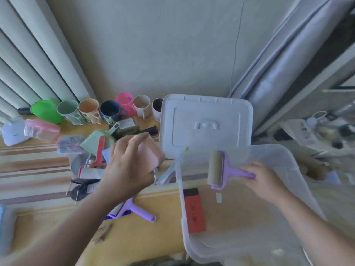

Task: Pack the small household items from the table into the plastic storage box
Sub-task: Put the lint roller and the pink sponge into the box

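The clear plastic storage box (288, 156) stands at the right on the table, with a red and black flat packet (194, 212) on its floor. My right hand (263, 181) grips the handle of a purple lint roller (221, 169) and holds it inside the box, above the floor. My left hand (130, 166) grips a pale pink box-shaped item (151, 152) above the pile of items, left of the storage box. A second purple lint roller (134, 210) lies on the table under my left forearm.
The box's white lid (205, 121) leans behind it. A row of cups, among them a green cup (45, 111) and a pink cup (124, 102), lines the wall. A mint dustpan (98, 141), red brush (99, 152), small clear containers (41, 129) and black tools (82, 187) crowd the table's left.
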A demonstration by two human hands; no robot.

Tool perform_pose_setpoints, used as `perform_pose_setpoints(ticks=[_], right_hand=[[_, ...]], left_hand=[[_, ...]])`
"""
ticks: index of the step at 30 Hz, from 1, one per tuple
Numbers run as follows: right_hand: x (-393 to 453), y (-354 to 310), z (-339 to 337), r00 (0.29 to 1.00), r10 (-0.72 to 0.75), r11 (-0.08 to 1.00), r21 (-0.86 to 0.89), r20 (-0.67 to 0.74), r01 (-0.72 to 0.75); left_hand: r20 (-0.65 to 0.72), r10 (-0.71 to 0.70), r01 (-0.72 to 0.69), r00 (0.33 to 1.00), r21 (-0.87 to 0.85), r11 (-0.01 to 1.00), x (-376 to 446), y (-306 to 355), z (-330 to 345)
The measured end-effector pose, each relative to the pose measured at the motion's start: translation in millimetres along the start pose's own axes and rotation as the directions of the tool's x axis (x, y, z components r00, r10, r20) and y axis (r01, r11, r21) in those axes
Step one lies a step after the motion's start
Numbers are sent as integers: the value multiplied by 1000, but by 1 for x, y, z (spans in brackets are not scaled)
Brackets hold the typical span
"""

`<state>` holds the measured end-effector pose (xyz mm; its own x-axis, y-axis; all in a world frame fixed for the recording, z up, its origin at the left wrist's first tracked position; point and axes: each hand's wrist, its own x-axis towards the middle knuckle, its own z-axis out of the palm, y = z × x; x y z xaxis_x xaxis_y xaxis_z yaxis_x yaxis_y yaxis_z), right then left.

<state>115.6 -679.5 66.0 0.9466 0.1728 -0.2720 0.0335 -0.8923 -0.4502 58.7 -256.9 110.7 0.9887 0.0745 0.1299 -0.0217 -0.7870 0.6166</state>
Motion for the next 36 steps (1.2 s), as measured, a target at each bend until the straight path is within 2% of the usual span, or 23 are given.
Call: perform_pose_setpoints(ticks=[3, 8, 11, 14, 16, 20, 23, 27, 29, 31, 33, 34, 36], right_hand=[[4, 52, 23, 985, 65, 990, -133, 159, -44], [21, 70, 68, 950, 53, 989, -150, 308, -7], [31, 74, 93, 865, 58, 988, -152, 499, 22], [28, 77, 109, 726, 32, 978, -170, 686, 118], [24, 80, 111, 685, 23, 982, -145, 728, 121], [23, 79, 88, 777, -1, 999, -41, 629, 34], [18, 65, 56, 882, -65, 981, 192, 467, -30], [13, 45, 39, 860, -113, 862, 480, 497, -164], [11, 45, 48, 886, -14, 783, 556, 463, -279], [8, 49, 56, 903, 72, 757, 566, 424, -326], [8, 54, 62, 921, 72, 796, 534, 382, -284], [9, 55, 63, 932, 65, 819, 514, 357, -255], [17, 54, 65, 945, 62, 845, 487, 321, -220]], left_hand=[[125, 91, -88, 988, -28, 996, -2, 49, 42], [217, 172, -173, 961, -15, 985, -6, 113, 110], [275, 73, -72, 959, -13, 997, -8, 129, 140], [284, 29, -48, 958, 59, 997, -10, 126, 163], [324, -9, -20, 946, 85, 996, -11, 125, 172], [407, -52, 1, 912, 124, 992, -16, 120, 187], [447, -75, 6, 891, 154, 988, -20, 117, 200], [448, -75, 13, 891, 139, 990, -25, 120, 217], [434, -37, -15, 900, 116, 993, -31, 120, 224], [467, -4, -52, 884, 106, 993, -36, 118, 226], [515, -6, -66, 857, 122, 990, -38, 117, 220], [515, -14, -73, 857, 148, 986, -37, 116, 213], [438, -2, -118, 899, 246, 962, -34, 114, 194]])
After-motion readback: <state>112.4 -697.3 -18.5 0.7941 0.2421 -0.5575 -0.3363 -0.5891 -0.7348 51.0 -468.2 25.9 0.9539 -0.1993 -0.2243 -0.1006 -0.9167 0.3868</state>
